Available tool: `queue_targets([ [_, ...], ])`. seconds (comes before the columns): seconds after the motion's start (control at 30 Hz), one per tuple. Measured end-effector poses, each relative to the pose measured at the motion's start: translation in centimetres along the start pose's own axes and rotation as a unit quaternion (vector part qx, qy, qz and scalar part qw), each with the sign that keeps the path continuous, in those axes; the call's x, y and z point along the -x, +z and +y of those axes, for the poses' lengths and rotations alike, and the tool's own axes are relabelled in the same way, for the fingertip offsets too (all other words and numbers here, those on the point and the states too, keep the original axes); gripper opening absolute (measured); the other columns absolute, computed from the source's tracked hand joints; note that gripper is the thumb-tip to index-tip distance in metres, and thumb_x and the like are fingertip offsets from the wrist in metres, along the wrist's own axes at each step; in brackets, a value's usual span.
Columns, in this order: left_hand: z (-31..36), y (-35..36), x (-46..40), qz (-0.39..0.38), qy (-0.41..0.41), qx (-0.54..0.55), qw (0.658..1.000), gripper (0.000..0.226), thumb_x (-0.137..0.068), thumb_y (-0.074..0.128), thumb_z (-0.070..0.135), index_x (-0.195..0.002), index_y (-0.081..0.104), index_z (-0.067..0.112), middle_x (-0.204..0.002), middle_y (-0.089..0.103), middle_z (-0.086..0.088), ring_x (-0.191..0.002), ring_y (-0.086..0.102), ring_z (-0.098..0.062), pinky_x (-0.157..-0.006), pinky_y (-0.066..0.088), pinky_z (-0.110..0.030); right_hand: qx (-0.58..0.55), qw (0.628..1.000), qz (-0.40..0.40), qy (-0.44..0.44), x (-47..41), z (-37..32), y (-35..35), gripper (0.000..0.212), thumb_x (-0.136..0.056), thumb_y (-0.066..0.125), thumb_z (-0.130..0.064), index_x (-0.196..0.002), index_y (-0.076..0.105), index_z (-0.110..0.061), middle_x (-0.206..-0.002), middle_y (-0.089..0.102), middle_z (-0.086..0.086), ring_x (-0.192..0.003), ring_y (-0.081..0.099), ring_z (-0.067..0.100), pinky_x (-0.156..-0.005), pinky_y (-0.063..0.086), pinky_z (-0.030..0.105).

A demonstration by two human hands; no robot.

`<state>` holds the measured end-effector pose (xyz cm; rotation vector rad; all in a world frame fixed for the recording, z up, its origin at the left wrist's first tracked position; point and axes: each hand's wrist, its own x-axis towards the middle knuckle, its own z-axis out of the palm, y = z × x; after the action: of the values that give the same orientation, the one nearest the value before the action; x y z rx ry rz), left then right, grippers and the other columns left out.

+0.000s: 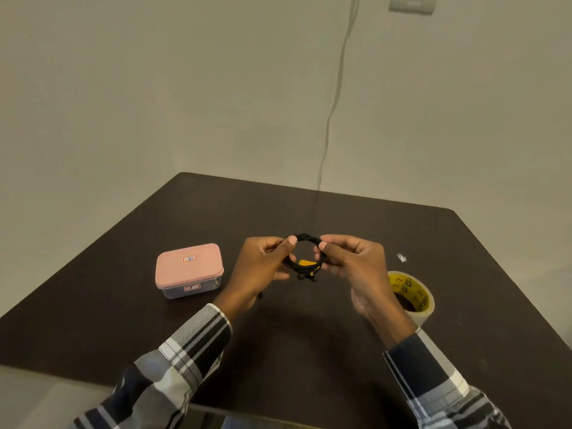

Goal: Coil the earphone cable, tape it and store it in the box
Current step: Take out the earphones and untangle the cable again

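Both hands, left hand (263, 267) and right hand (353, 261), pinched the coiled earphone cable (305, 258) mid-frame, ring standing roughly upright facing the camera, earbuds dangling toward the tabletop (309, 335).

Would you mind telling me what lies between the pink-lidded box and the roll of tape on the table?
In the head view, both hands, left and right, hold the coiled earphone cable between the box and the tape roll.

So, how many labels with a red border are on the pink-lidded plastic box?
2: one red-bordered label on the pink lid, one on the clear near wall. Other sides are hidden.
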<state>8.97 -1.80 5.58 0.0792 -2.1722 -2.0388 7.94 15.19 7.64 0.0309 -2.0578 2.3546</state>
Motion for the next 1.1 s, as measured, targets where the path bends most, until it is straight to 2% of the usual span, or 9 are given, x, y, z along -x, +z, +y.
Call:
queue_targets([
  [0.13, -0.8, -0.4, 0.3, -0.010, 0.010, -0.041, 0.999, 0.011, -0.097, 0.062, 0.026, -0.092, 0.073, 0.026, -0.081, 0.075, -0.004, -0.072, 0.070, -0.009, -0.062, 0.060, -0.028, -0.019, 0.999, 0.007, 0.039, 0.1, 0.7, 0.2, 0.009, -0.088, 0.070, 0.001, -0.097, 0.073, 0.001, -0.080, 0.074, 0.017, -0.069, 0.071, 0.017, -0.063, 0.058, 0.024],
  [0.23, -1.2, -0.6, 0.2, -0.008, 0.009, -0.067, 0.998, 0.012, -0.097, 0.062, 0.023, -0.090, 0.072, 0.025, -0.083, 0.075, -0.006, -0.069, 0.070, -0.009, -0.062, 0.059, -0.027, -0.041, 0.997, 0.008, 0.067, -0.2, 1.1, 0.2, 0.010, -0.088, 0.070, 0.002, -0.098, 0.072, 0.002, -0.078, 0.073, 0.015, -0.067, 0.071, 0.015, -0.059, 0.056, 0.022],
  [0.4, -2.1, -1.4, -0.7, -0.003, 0.005, -0.230, 0.973, 0.018, -0.092, 0.068, 0.030, -0.086, 0.076, 0.016, -0.056, 0.065, 0.006, -0.048, 0.060, -0.005, -0.059, 0.050, -0.025, -0.008, 0.993, 0.020, 0.113, -0.8, 2.5, 0.1, 0.007, -0.088, 0.069, 0.004, -0.094, 0.071, 0.001, -0.076, 0.074, 0.014, -0.066, 0.071, 0.016, -0.057, 0.058, 0.023],
  [0.5, -2.3, -1.3, -1.0, -0.006, 0.013, -0.345, 0.939, 0.018, -0.090, 0.068, 0.035, -0.087, 0.077, 0.020, -0.064, 0.064, 0.009, -0.065, 0.062, -0.010, -0.064, 0.044, -0.026, 0.016, 0.990, 0.022, 0.141, -1.1, 3.7, 0.1, 0.007, -0.087, 0.068, 0.005, -0.091, 0.071, 0.001, -0.075, 0.073, 0.014, -0.064, 0.072, 0.015, -0.054, 0.058, 0.023],
  [0.6, -2.9, -1.1, -1.2, 0.000, 0.010, -0.399, 0.917, 0.021, -0.089, 0.069, 0.039, -0.090, 0.078, 0.020, -0.077, 0.069, 0.004, -0.081, 0.066, -0.018, -0.065, 0.040, -0.026, 0.059, 0.989, 0.023, 0.132, -1.3, 4.6, -0.1, 0.007, -0.088, 0.068, 0.003, -0.091, 0.072, -0.001, -0.083, 0.074, 0.015, -0.075, 0.073, 0.019, -0.061, 0.061, 0.026],
  [0.67, -3.6, -0.9, -1.3, 0.001, 0.004, -0.420, 0.907, 0.022, -0.088, 0.069, 0.042, -0.089, 0.076, 0.021, -0.073, 0.066, 0.005, -0.081, 0.066, -0.019, -0.064, 0.039, -0.026, 0.173, 0.981, 0.024, 0.081, -1.5, 5.4, -0.4, 0.007, -0.088, 0.071, -0.005, -0.088, 0.074, -0.011, -0.084, 0.075, 0.007, -0.082, 0.074, 0.019, -0.068, 0.062, 0.030],
  [0.8, -4.4, -0.9, -1.2, 0.009, 0.009, -0.429, 0.903, 0.022, -0.088, 0.068, 0.044, -0.090, 0.075, 0.023, -0.077, 0.064, 0.007, -0.080, 0.064, -0.018, -0.065, 0.039, -0.026, 0.423, 0.905, -0.009, -0.044, -1.7, 6.0, -0.7, 0.006, -0.087, 0.072, -0.027, -0.085, 0.077, -0.027, -0.078, 0.073, -0.012, -0.076, 0.067, 0.004, -0.067, 0.054, 0.028],
  [0.97, -4.3, -1.4, -1.3, -0.003, 0.008, -0.393, 0.919, 0.022, -0.090, 0.066, 0.043, -0.096, 0.076, 0.024, -0.086, 0.067, 0.006, -0.084, 0.064, -0.014, -0.069, 0.042, -0.026, 0.391, 0.919, -0.033, -0.026, -2.2, 5.8, -0.7, 0.009, -0.085, 0.073, -0.030, -0.078, 0.078, -0.027, -0.068, 0.071, -0.015, -0.068, 0.065, 0.001, -0.067, 0.053, 0.029],
  [1.1, -4.4, -1.4, -1.6, 0.001, -0.002, -0.377, 0.926, 0.024, -0.091, 0.065, 0.045, -0.093, 0.077, 0.025, -0.079, 0.067, 0.008, -0.081, 0.065, -0.012, -0.068, 0.040, -0.025, 0.331, 0.943, -0.028, 0.004, -2.6, 6.1, -0.6, 0.013, -0.084, 0.073, -0.031, -0.073, 0.076, -0.025, -0.061, 0.068, -0.011, -0.058, 0.061, 0.005, -0.055, 0.055, 0.031],
])
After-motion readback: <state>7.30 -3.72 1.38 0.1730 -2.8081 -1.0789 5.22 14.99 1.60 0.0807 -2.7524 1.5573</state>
